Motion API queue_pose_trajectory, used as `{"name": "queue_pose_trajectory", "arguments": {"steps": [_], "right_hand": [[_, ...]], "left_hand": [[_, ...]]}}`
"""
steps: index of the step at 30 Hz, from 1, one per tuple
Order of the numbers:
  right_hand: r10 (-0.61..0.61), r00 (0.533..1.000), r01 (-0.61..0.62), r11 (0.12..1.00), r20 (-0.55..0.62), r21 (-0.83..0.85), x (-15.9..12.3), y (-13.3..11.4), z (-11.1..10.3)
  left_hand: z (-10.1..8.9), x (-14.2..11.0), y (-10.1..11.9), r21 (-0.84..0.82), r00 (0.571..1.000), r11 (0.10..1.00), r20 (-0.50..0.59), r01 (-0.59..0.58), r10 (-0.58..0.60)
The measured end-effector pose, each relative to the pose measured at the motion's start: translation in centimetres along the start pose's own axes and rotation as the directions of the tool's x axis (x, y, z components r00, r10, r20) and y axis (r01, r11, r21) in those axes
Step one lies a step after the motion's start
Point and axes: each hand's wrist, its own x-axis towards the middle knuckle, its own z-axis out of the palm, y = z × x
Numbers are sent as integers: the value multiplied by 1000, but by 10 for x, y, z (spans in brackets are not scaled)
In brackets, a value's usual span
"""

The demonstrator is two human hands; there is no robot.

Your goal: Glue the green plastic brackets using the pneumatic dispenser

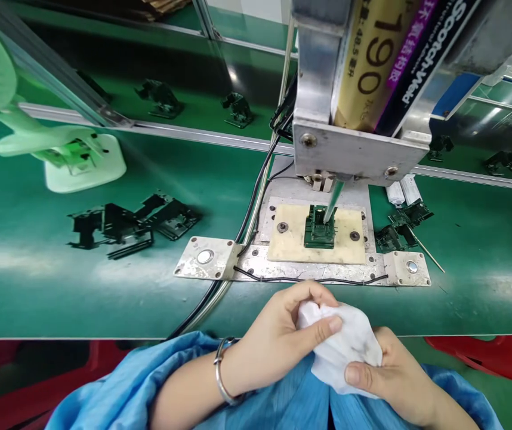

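Note:
Just above my lap, in front of the bench edge, a crumpled white cloth (349, 340) with a few grey smudges is held between both hands. My left hand (292, 331) grips its upper left part, thumb on top. My right hand (385, 376) pinches its lower right part between thumb and fingers. Whatever may lie inside the folds is hidden. Beyond my hands, a dark green-black plastic part (319, 233) sits on a cream fixture plate (283, 248). The pale tapered nozzle (335, 200) of a glue cartridge (372, 65) points down at this part.
Round push buttons (204, 257) (412, 267) flank the fixture. Black plastic parts lie in a pile (113, 226) at left and in another (401, 227) at right, near a thin stick (430, 254). A green fan (81, 155) stands far left. More parts (238, 109) sit behind the metal rail.

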Motion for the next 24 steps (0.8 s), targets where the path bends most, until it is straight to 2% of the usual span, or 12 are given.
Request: {"name": "queue_pose_trajectory", "arguments": {"steps": [3, 5, 6, 7, 9, 11, 12, 13, 14, 18, 21, 24], "right_hand": [[-299, 934, 223, 916, -198, -333, -12, -2, -1], [-408, 872, 283, 870, -270, -403, -16, -3, -4], [-418, 866, 300, 873, -275, -384, -17, -3, -6], [-408, 876, 315, 888, -259, -334, -16, -2, -8], [-362, 912, 337, 929, -192, -150, -12, -3, -11], [-360, 916, 376, 924, -174, 67, -7, -4, -14], [-375, 906, 407, 899, -198, 159, -5, -5, -15], [-376, 899, 424, 876, -226, 231, -4, -5, -17], [-364, 897, 427, 861, -249, 278, -3, -5, -18], [-255, 890, 341, 922, -378, 182, -5, -2, -22], [-263, 857, 263, 963, -444, -62, -10, 4, -25], [-261, 824, 171, 961, -502, -219, -13, 10, -27]], "left_hand": [[5, 6, -6, 29, 991, 991, 19, 130, -131], [9, 7, -12, 90, 974, 979, 119, 182, -192], [10, 7, -14, 155, 974, 975, 138, 160, -181], [10, 6, -15, 247, 986, 965, 112, 90, -121], [7, 5, -12, 492, 985, 861, -34, -129, 167], [-4, 7, -2, 717, 841, 647, -162, -260, 517], [-11, 11, 5, 781, 763, 565, -187, -266, 618], [-18, 16, 12, 813, 728, 525, -198, -252, 656], [-26, 22, 19, 821, 741, 523, -201, -230, 641], [-51, 56, 35, 742, 930, 665, -176, -90, 323], [-56, 76, 36, 603, 972, 796, -154, -51, 180], [-54, 82, 36, 442, 974, 892, -146, -93, 173]]}}
